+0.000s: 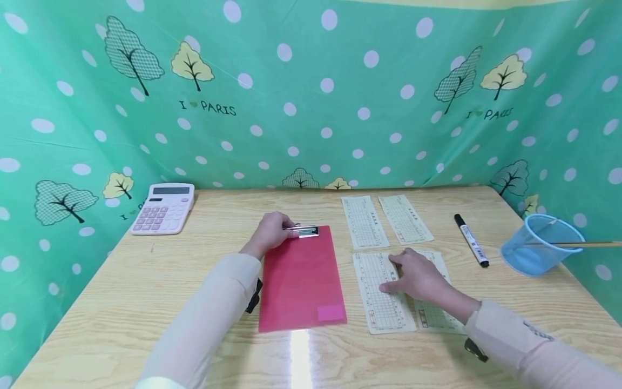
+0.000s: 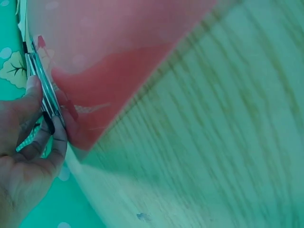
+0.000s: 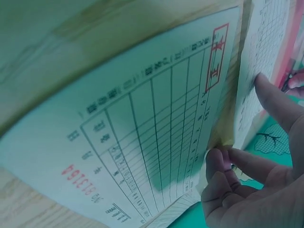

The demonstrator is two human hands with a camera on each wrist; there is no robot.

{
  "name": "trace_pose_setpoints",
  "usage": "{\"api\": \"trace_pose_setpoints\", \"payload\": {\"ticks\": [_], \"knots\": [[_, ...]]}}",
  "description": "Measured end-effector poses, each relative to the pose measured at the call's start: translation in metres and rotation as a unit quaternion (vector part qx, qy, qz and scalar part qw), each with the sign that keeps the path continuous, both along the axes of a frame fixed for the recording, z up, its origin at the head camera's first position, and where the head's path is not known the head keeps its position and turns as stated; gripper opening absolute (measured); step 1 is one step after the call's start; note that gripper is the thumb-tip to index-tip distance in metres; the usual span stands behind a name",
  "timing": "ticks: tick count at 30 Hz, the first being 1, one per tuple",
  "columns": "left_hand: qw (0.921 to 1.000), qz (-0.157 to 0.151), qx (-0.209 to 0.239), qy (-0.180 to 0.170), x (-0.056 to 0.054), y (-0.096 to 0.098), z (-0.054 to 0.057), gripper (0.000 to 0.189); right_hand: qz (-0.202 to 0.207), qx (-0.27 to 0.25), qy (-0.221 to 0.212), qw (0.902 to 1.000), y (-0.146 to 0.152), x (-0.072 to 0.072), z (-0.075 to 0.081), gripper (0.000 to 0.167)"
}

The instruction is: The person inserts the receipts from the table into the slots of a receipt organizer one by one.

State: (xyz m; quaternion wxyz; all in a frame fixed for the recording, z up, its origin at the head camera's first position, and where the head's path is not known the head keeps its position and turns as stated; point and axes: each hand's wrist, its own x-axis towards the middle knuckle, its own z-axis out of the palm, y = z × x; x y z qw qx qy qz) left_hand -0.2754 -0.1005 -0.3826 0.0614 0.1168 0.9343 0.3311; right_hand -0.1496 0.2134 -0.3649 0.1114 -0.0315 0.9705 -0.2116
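A red clipboard lies upright on the table, its metal clip at the far end. My left hand pinches this clip, thumb on one side and fingers on the other, as the clip shows in the left wrist view. To the right, my right hand reaches over two printed paper forms. Its thumb and a finger rest spread apart on the left form. Beneath the palm lies the right form, whose printed grid fills much of the right wrist view.
Two more forms lie behind. A black-capped marker and a blue mesh pen cup with a thin stick are on the right. A pink calculator stands at the back left. A green dotted curtain encloses the table.
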Motion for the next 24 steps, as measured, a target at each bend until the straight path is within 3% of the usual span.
{"api": "trace_pose_setpoints", "payload": {"ticks": [4,10,13,17,18,24], "knots": [[0.9995,-0.002,-0.03,-0.006,-0.001,0.002,0.002,0.021,-0.011,-0.026,-0.009,0.9996,-0.001,-0.001,0.0,0.083],[0.9973,-0.018,-0.071,-0.003,0.001,0.005,0.005,0.024,-0.032,-0.061,-0.021,0.9974,-0.002,-0.003,0.002,0.097],[0.9968,-0.022,-0.076,0.009,0.002,0.004,0.004,0.027,-0.032,-0.076,-0.029,0.9962,0.0,-0.004,0.005,0.077],[0.9973,-0.017,-0.068,0.025,0.004,0.003,0.003,0.029,0.017,-0.091,-0.013,0.9956,0.005,-0.007,0.01,0.025],[0.9973,-0.017,-0.065,0.028,0.004,0.003,0.003,0.028,0.034,-0.097,-0.006,0.9947,0.006,-0.008,0.012,0.018],[0.9974,-0.017,-0.054,0.045,0.006,0.004,0.003,0.027,0.132,-0.117,0.013,0.9843,0.005,-0.02,0.029,0.026]]}}
